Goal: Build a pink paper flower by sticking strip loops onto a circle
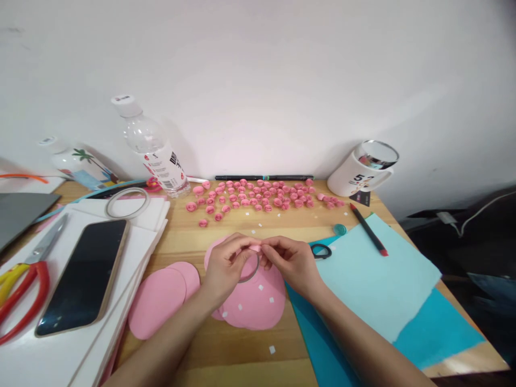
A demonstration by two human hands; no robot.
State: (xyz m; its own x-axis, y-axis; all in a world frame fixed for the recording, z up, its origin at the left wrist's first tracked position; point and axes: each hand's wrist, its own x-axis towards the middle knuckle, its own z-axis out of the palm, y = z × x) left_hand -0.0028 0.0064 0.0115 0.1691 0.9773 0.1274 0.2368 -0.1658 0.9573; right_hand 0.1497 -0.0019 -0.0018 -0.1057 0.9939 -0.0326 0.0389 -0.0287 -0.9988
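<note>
Head view, and both hands meet right at the middle of the wooden counter [181,231]! The left hand [226,266] has its grip pinched, thumb and finger closed on a small pink paper piece [255,248]; the right hand [296,263] is pinched narrow too, fingertips on that piece's other end. It's up above a pile of pink paper discs [258,314], where a grey ring [250,277] peeks out, partly hidden by the left hand. White scraps [271,300] dot the discs.

More pink discs [157,301] lie beside the left forearm. Up by the wall, a crowd of rolled pink coils [278,202] spreads between a clear bottle [161,169] and a white mug [344,174]. Over on the right, a red-tipped marker [367,228] lies across pale blue paper [374,279]; far left, a phone [84,274] rests on white sheets [139,244] next to red-and-yellow scissors [39,282].
</note>
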